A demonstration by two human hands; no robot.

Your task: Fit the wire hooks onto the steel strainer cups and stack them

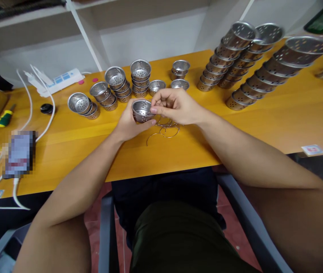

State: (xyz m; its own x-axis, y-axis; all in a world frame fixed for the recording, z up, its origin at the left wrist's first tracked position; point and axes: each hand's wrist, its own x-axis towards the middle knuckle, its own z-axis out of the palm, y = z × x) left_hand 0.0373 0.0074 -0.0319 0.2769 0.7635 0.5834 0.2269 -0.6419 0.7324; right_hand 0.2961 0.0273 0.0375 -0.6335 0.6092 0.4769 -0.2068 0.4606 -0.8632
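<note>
My left hand (127, 123) is wrapped round a small perforated metal cup (142, 110), its mouth tilted up toward me. At the cup's right rim, the thumb and fingertips of my right hand (178, 106) are pinched together. What they hold, if anything, is too small or hidden to make out. Thin curved metal wires (164, 132) lie on the table just below and behind my right hand. Two more perforated cups, a left one (157, 86) and a right one (180, 84), stand just beyond my hands.
Short stacks of cups (115, 77) line the back of the yellow table (161, 155). Tall leaning stacks (252, 91) stand at the right. A blurred phone (20, 153), white cables, a power strip (61, 80), a screwdriver (4, 117) and a black round object (46, 109) are at the left.
</note>
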